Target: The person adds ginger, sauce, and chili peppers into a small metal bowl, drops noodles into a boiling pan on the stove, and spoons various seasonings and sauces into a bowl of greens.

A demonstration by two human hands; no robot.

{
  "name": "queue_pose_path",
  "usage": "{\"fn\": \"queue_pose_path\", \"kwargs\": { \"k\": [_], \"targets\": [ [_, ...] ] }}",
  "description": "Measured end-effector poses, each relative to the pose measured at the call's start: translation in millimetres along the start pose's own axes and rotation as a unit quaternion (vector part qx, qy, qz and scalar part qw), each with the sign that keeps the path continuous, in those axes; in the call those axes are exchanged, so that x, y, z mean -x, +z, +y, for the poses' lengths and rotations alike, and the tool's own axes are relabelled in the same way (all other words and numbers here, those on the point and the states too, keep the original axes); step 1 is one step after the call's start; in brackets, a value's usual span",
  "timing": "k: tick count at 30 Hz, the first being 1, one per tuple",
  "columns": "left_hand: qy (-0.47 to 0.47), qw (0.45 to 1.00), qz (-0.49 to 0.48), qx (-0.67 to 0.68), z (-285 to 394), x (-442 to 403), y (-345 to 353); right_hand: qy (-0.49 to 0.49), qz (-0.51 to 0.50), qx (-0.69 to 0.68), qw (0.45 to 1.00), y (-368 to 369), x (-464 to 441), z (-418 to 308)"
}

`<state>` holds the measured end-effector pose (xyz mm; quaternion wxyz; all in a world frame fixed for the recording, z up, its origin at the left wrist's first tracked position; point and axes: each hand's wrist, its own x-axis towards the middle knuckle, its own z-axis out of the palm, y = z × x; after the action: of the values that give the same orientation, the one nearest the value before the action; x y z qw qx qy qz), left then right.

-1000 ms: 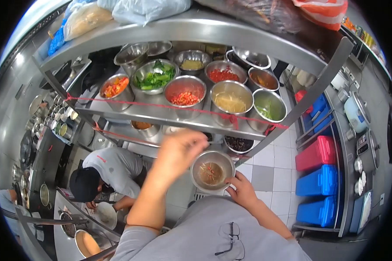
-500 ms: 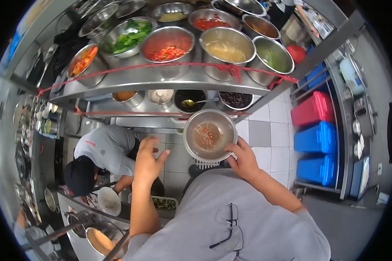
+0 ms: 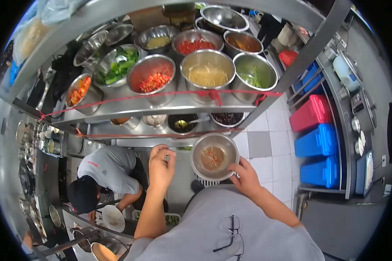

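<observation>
My right hand [image 3: 245, 175] grips the right rim of a steel bowl [image 3: 222, 172], thumb on the edge. Inside the bowl lie brownish liquid, pale shreds and red chili slices. To the left of the bowl my left hand [image 3: 162, 164] is raised in the air, fingers curled with the thumb near them; whether anything is between them is too small to tell. Above stands a steel shelf with a bowl of pale shreds in liquid [image 3: 207, 75], a bowl of chopped red chilies [image 3: 153, 81] and a bowl of green strips [image 3: 253, 77].
A red string [image 3: 161, 94] runs along the shelf front. On the lower shelf is a dark bowl with a ladle [image 3: 182, 124]. A co-worker [image 3: 106, 167] bends over a white bowl [image 3: 113, 218] at the left. Blue bins [image 3: 315, 141] and a red bin [image 3: 309, 114] stand right.
My left hand came down from near the lower shelf, opened, and its fingers have since curled. The bowl stays in my right hand. The camera view has shifted.
</observation>
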<state>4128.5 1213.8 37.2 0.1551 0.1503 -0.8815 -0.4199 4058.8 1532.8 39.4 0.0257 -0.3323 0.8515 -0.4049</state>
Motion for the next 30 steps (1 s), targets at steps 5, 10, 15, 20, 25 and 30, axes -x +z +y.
{"fn": "queue_pose_path", "kwargs": {
  "k": [5,10,15,20,25,30],
  "targets": [
    [0.037,0.998,0.030,-0.037,34,-26,-15,0.005,0.008,-0.008,1.000,-11,2,6],
    [-0.003,0.998,-0.066,0.002,43,-30,2,0.016,0.000,-0.013,1.000,-19,14,22],
    [0.043,0.944,-0.314,0.089,97,-41,-9,0.023,0.007,-0.005,1.000,-38,30,29],
    [0.269,0.873,-0.378,0.150,215,-105,-68,0.085,0.016,0.039,0.995,-57,63,46],
    [0.365,0.928,0.069,0.014,299,-139,-31,0.133,0.071,0.038,0.988,-90,91,66],
    [0.430,0.886,-0.124,0.124,351,-93,57,0.145,0.125,0.052,0.980,-136,116,139]
  ]
}}
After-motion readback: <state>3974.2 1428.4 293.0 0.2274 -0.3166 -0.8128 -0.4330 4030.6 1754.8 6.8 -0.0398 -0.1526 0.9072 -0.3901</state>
